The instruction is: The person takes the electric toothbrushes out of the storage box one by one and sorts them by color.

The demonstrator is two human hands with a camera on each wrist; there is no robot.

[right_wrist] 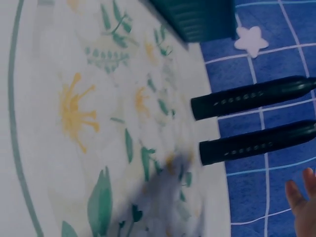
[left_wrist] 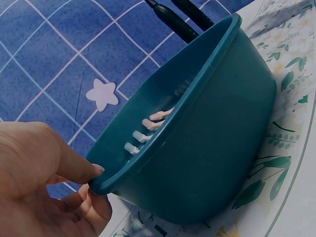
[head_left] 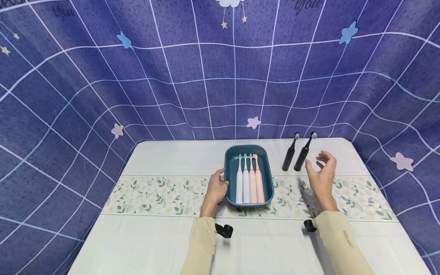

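In the head view my left hand is at the left side of a teal plastic bin. The left wrist view shows thumb and fingers pinching the rim of that bin. Side by side inside it are two white electric toothbrushes and two pink ones, heads toward the far end. To the bin's right, two black electric toothbrushes stand upright on the table. My right hand is just right of them, holding nothing, thumb and fingers spread apart.
A white table carries a floral band across its middle, under the bin's near part. Behind and beside it hangs a blue curtain with grid lines and stars. Black wrist straps sit over beige sleeves.
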